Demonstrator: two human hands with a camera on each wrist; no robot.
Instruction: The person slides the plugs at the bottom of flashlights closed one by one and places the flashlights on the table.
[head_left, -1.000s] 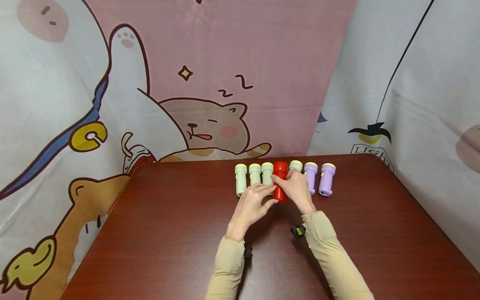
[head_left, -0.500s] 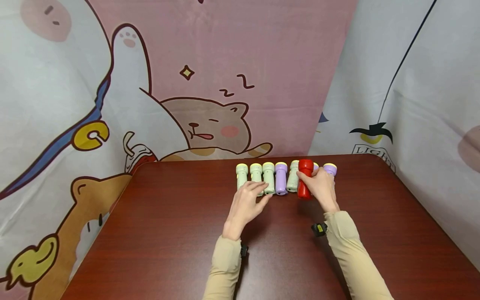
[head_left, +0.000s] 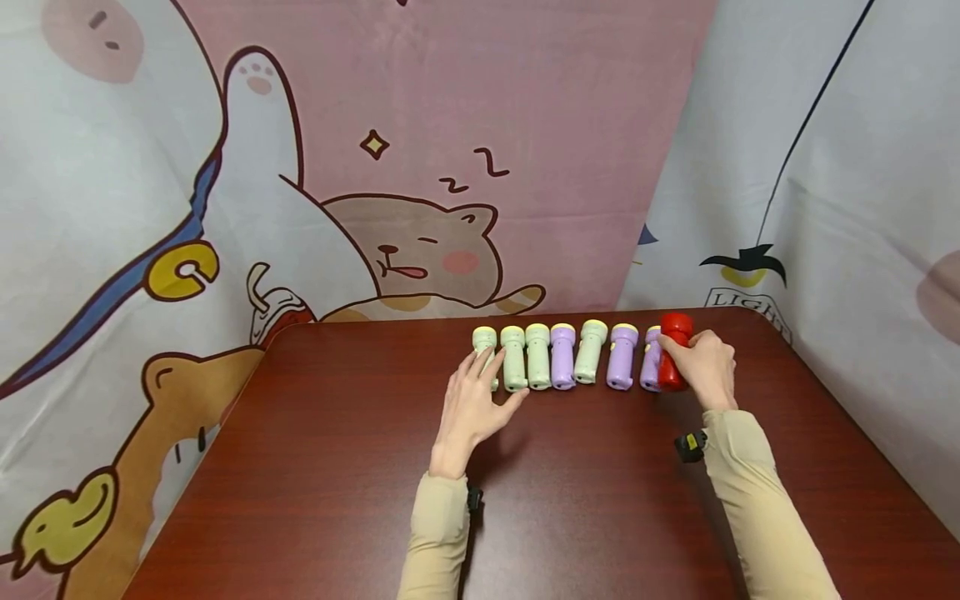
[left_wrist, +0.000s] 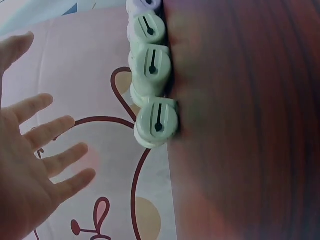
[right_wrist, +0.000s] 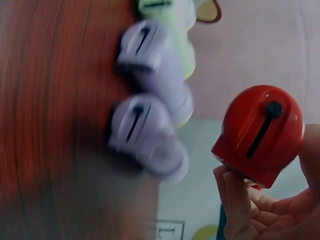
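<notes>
My right hand [head_left: 707, 367] grips a red flashlight [head_left: 676, 354] over the right end of the row, partly covering the last purple flashlight [head_left: 650, 367]. In the right wrist view the red flashlight [right_wrist: 262, 135] shows its tail end and hangs apart from the purple ones. Fingers spread, my left hand [head_left: 470, 408] hovers over the leftmost green flashlight [head_left: 485, 337] and holds nothing. Beside it lie two more green flashlights [head_left: 537, 358], then a purple one [head_left: 562, 358], a slightly tilted green one [head_left: 591, 352] and another purple one [head_left: 622, 358].
The flashlights lie side by side near the back edge of a dark red-brown table [head_left: 337, 467]. Behind it hangs a cloth backdrop [head_left: 585, 167] with cartoon animals. A small black device [head_left: 690, 447] sits at my right wrist.
My right hand has carried the red flashlight from mid-row to the right end, uncovering a purple and a green flashlight. The left hand has shifted left and its fingers have spread.
</notes>
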